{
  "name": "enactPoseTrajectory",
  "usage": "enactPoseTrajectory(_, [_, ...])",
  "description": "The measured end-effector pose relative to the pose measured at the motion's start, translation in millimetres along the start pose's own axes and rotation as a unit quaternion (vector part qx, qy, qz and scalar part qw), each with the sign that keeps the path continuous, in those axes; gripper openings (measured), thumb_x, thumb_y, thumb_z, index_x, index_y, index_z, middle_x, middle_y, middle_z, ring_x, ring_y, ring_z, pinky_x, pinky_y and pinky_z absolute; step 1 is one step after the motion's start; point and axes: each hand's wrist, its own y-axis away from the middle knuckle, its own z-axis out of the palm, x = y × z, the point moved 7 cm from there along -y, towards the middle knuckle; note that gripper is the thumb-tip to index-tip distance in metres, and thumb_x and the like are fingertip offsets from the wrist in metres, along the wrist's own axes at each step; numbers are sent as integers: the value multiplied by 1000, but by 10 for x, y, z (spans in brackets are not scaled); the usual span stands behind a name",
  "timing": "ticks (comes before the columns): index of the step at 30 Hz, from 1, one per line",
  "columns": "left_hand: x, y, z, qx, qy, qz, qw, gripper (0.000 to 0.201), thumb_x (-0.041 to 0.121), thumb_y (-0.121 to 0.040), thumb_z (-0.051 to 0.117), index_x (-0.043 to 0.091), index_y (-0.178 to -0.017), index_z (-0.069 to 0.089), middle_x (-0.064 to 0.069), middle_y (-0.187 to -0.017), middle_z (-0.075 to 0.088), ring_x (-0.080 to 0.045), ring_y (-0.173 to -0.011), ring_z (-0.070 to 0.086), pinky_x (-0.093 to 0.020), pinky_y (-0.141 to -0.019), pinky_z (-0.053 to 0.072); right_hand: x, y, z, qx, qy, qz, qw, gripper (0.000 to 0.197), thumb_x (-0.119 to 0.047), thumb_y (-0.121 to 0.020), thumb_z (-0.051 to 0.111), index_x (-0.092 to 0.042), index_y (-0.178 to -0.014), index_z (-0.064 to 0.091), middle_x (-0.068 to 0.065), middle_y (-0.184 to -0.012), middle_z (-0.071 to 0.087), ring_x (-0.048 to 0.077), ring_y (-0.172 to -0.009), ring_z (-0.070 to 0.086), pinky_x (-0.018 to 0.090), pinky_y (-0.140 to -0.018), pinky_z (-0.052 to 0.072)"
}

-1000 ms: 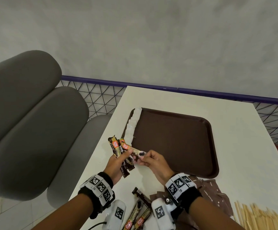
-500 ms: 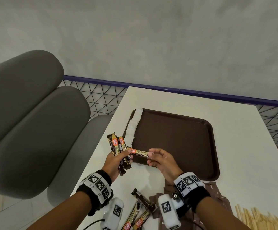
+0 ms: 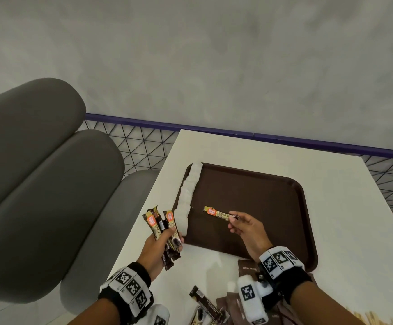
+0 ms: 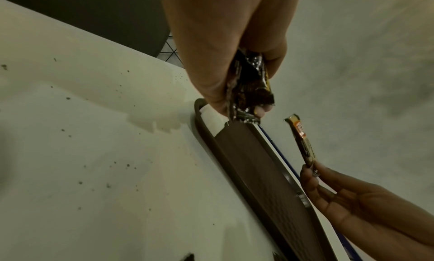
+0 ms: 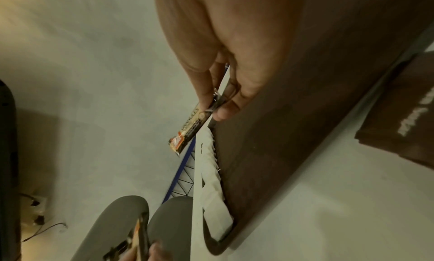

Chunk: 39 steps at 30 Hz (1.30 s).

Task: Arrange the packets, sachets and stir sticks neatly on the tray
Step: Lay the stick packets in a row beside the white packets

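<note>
Brown plastic, rectangular and round-cornered, your tray [image 3: 261, 202] lies on the white tabletop [image 3: 345, 207] with a row of overlapping white paper sachets [image 3: 188, 198] along its left edge. Your right hand [image 3: 249, 228] pinches one gold-and-black coffee stick sachet [image 3: 217, 212] by its end between thumb and fingertips, holding it over the tray's left part, just right of the white row; "GRANULES" reads on it beside an orange label. Your left hand [image 3: 154, 248] grips a fanned bundle of matching coffee sticks [image 3: 161, 227] above the tabletop, just left of the tray. Near you lie more coffee sticks [image 3: 204, 306], flat brown packets [image 3: 247, 268] marked "Brown sugar", and pale wooden stir sticks [image 3: 373, 319] at the lower right edge.
</note>
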Motion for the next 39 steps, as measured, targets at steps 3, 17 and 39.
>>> enactPoseTrajectory(3, [-20,-43,-112,8,-2,-5,1000,25,13,-91,56,0,-113,58,-15,-85,68,-24,-76,66,-31,-68,54,-43,-212,-63,35,38,-8,999,16,6,-85,56,-1,-98,61,11,-76,59,16,-65,55,18,-58,50])
enactPoseTrajectory(17, [13,-350,-488,0,-99,-32,995,90,49,-34,91,6,-108,63,-19,-88,73,-34,-79,67,-35,-62,53,-433,-1649,106,224,240,-37,944,26,-4,-78,70,2,-102,63,18,-103,66,26,-89,59,23,-68,39])
enactPoseTrajectory(39, [97,-613,-649,-6,-141,-73,987,111,50,6,88,14,-95,60,-17,-84,74,-31,-65,68,-36,-61,51,-266,-2130,134,293,266,-15,918,19,-7,-82,65,-10,-86,47,20,-109,59,34,-94,58,37,-77,47])
